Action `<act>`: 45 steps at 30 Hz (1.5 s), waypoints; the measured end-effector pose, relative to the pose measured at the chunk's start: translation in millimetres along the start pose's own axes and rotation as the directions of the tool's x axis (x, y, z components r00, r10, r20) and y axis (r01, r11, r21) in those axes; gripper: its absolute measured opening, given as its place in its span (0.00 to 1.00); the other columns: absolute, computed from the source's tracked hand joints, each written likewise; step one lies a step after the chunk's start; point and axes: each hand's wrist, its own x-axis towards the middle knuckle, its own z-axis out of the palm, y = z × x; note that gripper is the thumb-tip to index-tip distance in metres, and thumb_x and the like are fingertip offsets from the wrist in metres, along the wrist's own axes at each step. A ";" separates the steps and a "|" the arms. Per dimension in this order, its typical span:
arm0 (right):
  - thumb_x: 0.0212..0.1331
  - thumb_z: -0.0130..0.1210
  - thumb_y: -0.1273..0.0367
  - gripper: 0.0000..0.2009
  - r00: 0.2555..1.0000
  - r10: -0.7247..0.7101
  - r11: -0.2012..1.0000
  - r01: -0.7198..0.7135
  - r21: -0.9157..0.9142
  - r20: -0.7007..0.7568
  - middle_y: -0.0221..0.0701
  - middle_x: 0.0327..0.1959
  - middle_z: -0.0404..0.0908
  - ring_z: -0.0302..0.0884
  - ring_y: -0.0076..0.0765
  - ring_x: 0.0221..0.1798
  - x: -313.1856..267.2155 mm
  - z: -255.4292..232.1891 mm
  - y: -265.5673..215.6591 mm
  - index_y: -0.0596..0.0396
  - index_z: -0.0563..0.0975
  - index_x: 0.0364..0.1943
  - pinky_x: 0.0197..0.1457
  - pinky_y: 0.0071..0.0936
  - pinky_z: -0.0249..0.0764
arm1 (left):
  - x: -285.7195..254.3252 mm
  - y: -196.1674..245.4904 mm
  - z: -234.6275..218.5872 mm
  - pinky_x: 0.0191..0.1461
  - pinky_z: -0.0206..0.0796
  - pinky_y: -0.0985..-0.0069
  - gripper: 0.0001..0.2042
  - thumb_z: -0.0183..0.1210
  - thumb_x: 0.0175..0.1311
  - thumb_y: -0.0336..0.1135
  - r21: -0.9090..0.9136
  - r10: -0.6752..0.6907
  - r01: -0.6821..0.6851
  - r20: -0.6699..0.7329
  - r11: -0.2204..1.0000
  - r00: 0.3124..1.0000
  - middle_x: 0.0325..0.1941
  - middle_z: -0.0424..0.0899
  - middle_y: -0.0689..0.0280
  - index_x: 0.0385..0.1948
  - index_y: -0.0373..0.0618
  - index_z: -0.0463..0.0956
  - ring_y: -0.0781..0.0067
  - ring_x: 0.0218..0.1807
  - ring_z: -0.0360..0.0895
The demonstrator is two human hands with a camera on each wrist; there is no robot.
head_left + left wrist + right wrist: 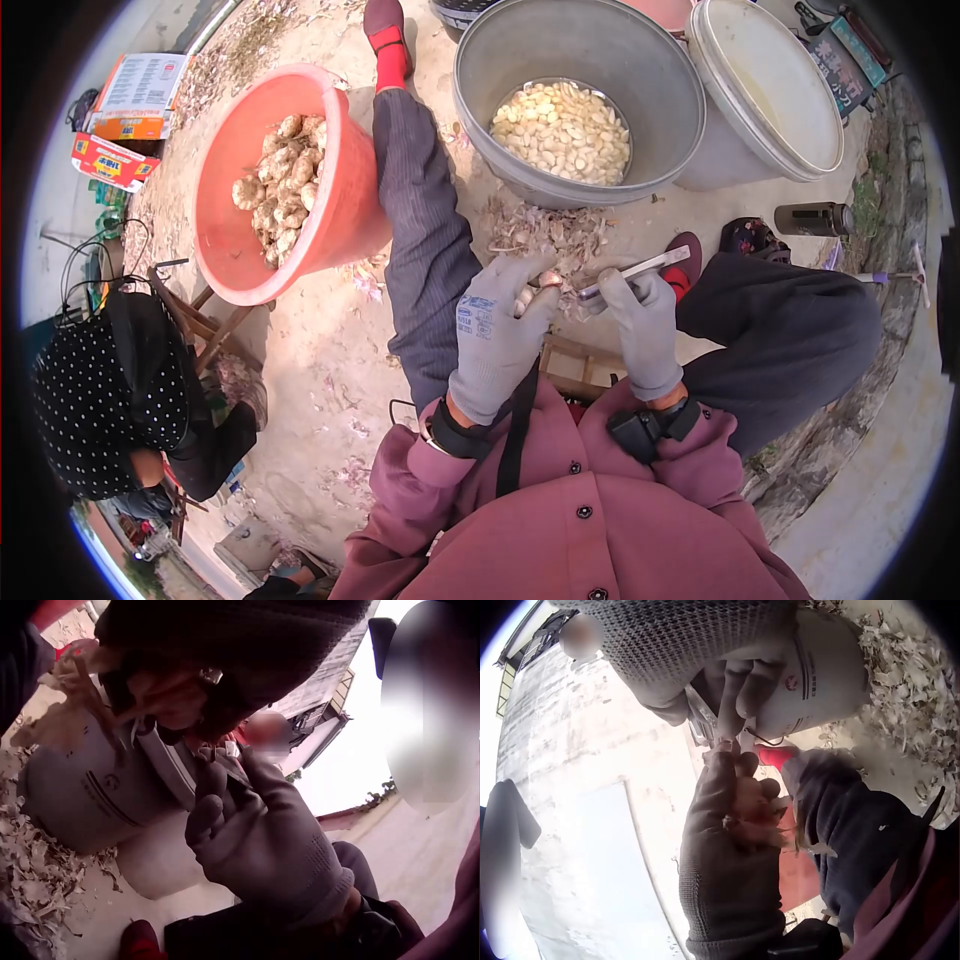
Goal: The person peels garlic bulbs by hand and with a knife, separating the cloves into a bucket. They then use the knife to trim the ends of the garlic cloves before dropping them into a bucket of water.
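Both hands wear grey-white gloves and meet above the lap. My left hand (495,335) (727,855) curls round garlic cloves (540,290) (754,810), with loose skin hanging from them. A slim metal knife (655,264) (701,720) lies in the grip of my right hand (640,330) (259,832), its handle end pointing up and outward. The right fingertips are at the garlic beside the left thumb; the blade's exact contact is too small to tell. In the left wrist view the garlic skin (169,697) is dark and blurred.
A pink tub (335,190) holds garlic bulbs at left. A grey bucket (480,110) holds peeled cloves ahead, beside a white lidded bucket (720,150). Skins (550,232) litter the ground between the legs. A bottle (812,219) lies right; another person (110,390) sits left.
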 end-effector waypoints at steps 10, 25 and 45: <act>0.65 0.56 0.69 0.10 0.996 -0.039 0.995 0.046 -0.089 0.079 0.28 0.32 0.83 0.78 0.16 0.34 -5.8 0.3 -8.9 0.61 0.78 0.44 0.36 0.16 0.73 | -2.3 7.9 1.0 0.43 0.67 0.65 0.14 0.62 0.52 0.27 0.154 0.139 -0.149 0.075 0.977 0.987 0.35 0.78 0.58 0.42 0.43 0.79 0.53 0.38 0.76; 0.65 0.57 0.65 0.10 0.967 0.231 0.926 -0.252 0.282 0.104 0.27 0.25 0.80 0.74 0.17 0.25 -6.1 -12.5 -10.5 0.60 0.78 0.37 0.30 0.16 0.70 | -6.5 8.2 3.1 0.41 0.70 0.73 0.15 0.62 0.55 0.28 -0.073 0.135 -0.127 0.121 0.989 0.983 0.36 0.81 0.63 0.45 0.42 0.77 0.66 0.35 0.78; 0.65 0.55 0.70 0.08 0.991 -0.131 0.950 0.121 -0.289 -0.018 0.22 0.26 0.78 0.70 0.13 0.26 2.3 -3.4 -2.3 0.61 0.79 0.42 0.27 0.15 0.66 | -8.4 9.7 -3.6 0.27 0.60 0.91 0.10 0.54 0.68 0.29 -0.588 -0.441 0.751 0.612 0.301 0.656 0.32 0.79 0.68 0.47 0.36 0.73 0.89 0.26 0.68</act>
